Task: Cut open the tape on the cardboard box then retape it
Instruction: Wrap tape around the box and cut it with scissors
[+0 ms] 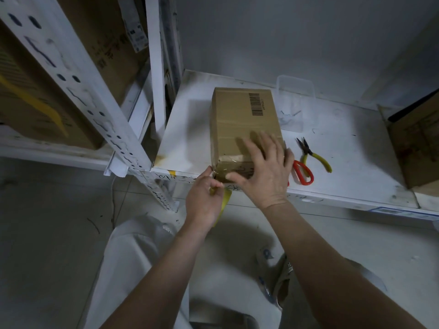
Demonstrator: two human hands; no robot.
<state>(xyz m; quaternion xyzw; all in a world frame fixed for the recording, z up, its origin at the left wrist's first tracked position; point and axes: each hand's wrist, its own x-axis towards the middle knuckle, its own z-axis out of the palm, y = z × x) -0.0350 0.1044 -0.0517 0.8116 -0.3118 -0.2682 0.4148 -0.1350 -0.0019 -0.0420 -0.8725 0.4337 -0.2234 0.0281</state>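
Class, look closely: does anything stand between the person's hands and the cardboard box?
Nothing visible does. The right hand lies flat on the cardboard box; the left hand touches its near corner, pinching yellowish tape. Scissors and pliers lie aside.

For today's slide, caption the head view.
Right hand steadies the box while left hand pulls tape at its corner.

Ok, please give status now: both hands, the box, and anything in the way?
Left hand pinching yellowish tape strip at cardboard box front corner. Right hand flat on box. Scissors, pliers lie clear, right.
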